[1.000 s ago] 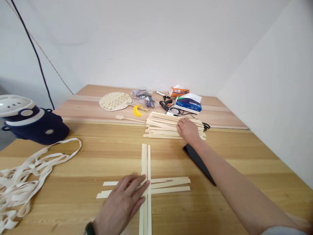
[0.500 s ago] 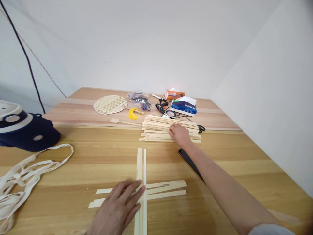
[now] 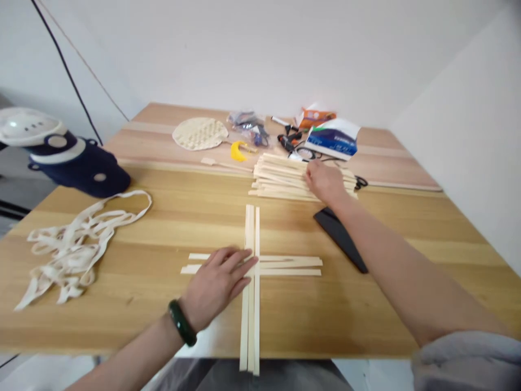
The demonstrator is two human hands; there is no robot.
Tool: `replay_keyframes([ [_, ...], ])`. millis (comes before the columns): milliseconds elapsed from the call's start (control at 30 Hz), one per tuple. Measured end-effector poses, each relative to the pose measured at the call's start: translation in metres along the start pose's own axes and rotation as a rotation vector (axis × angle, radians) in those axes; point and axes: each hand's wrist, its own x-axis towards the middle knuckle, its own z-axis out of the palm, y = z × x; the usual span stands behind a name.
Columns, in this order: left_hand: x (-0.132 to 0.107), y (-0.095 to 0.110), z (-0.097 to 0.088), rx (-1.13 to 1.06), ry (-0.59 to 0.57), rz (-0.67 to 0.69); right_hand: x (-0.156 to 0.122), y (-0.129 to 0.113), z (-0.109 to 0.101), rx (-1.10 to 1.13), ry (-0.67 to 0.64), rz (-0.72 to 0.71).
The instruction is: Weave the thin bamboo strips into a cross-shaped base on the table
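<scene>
Pale flat bamboo strips (image 3: pixel 250 326) lie lengthwise over crossing strips (image 3: pixel 293 265), making a cross near the table's front. My left hand (image 3: pixel 222 277), a dark green bangle on its wrist, rests across the place where they meet. Its fingers are stretched out, pressing on the strips. Farther back is a thick pile of the same bamboo strips (image 3: pixel 280 176). Over the pile's right part, my right hand (image 3: pixel 325 180) has its fingers pinched together at the top strips. Its fingertips are partly hidden, and how many strips they grip is unclear.
A black folded tool or case (image 3: pixel 340 239) lies beneath my right forearm. Behind the pile are scissors (image 3: pixel 360 182), a glue gun (image 3: pixel 290 141), a tissue box (image 3: pixel 331 142), a woven fan (image 3: pixel 200 133) and a yellow tassel (image 3: pixel 237 151). Tangled white tape (image 3: pixel 89 233) and a navy stuffed object (image 3: pixel 85 165) are left.
The view has tilted down and pulled back, so the table's front edge and my lap now show. My left hand stays on the crossing; my right hand stays at the pile, its fingers drawn closer together.
</scene>
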Motion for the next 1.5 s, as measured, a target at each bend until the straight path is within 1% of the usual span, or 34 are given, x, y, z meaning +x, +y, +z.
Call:
replay_keyframes([
  [133, 0.0, 0.001, -0.001, -0.032, -0.033, -0.021, 0.001, 0.002, 0.003, -0.004, 0.006, -0.062],
  [267, -0.001, 0.002, 0.0, -0.014, -0.017, -0.026, 0.007, 0.005, 0.012, -0.02, 0.013, -0.155],
  [333, -0.001, 0.002, 0.002, -0.011, -0.005, -0.026, 0.011, 0.009, 0.013, -0.02, 0.026, -0.2],
  [400, -0.002, 0.001, 0.003, -0.016, 0.01, -0.022, 0.01, 0.013, 0.007, -0.008, 0.044, -0.218],
  [467, -0.002, 0.001, 0.003, -0.028, 0.015, -0.02, -0.001, 0.016, -0.006, 0.006, 0.069, -0.198],
  [533, -0.001, 0.0, 0.003, -0.045, 0.001, -0.018, -0.026, 0.014, -0.022, 0.073, 0.089, -0.161],
  [567, -0.001, 0.0, 0.002, -0.054, -0.012, -0.017, -0.042, 0.012, -0.03, 0.146, 0.082, -0.145],
  [600, -0.001, -0.001, 0.001, -0.062, -0.024, -0.015, -0.06, 0.009, -0.037, 0.307, 0.038, -0.128],
  [633, -0.001, -0.001, 0.001, -0.069, -0.04, -0.014, -0.08, 0.005, -0.042, 0.506, -0.078, -0.119],
  [667, 0.0, -0.002, 0.0, -0.08, -0.049, -0.016, -0.101, 0.001, -0.046, 0.718, -0.235, -0.099],
  [733, 0.0, -0.003, -0.001, -0.104, -0.069, -0.028, -0.142, -0.009, -0.045, 1.065, -0.651, -0.067],
  [767, 0.0, -0.004, -0.002, -0.115, -0.078, -0.034, -0.16, -0.013, -0.042, 1.171, -0.802, -0.03],
  [800, 0.001, -0.004, -0.002, -0.123, -0.086, -0.037, -0.177, -0.016, -0.037, 1.234, -0.905, 0.009],
  [833, 0.001, -0.003, -0.003, -0.128, -0.092, -0.038, -0.19, -0.019, -0.033, 1.253, -0.949, 0.044],
  [867, 0.0, -0.003, -0.004, -0.132, -0.093, -0.035, -0.2, -0.021, -0.028, 1.235, -0.952, 0.067],
  [933, 0.0, -0.003, -0.004, -0.139, -0.089, -0.027, -0.211, -0.021, -0.022, 1.122, -0.881, 0.06],
  [1033, -0.001, -0.003, -0.003, -0.154, -0.073, -0.024, -0.214, -0.017, -0.023, 0.908, -0.748, -0.017],
  [1100, -0.002, -0.003, -0.002, -0.163, -0.066, -0.027, -0.213, -0.014, -0.025, 0.816, -0.713, -0.055],
  [1267, -0.004, -0.004, -0.002, -0.171, -0.071, -0.023, -0.211, -0.01, -0.022, 0.737, -0.707, -0.087],
  [1500, -0.004, -0.003, -0.003, -0.174, -0.102, -0.05, -0.205, -0.014, -0.023, 0.809, -0.769, -0.11],
])
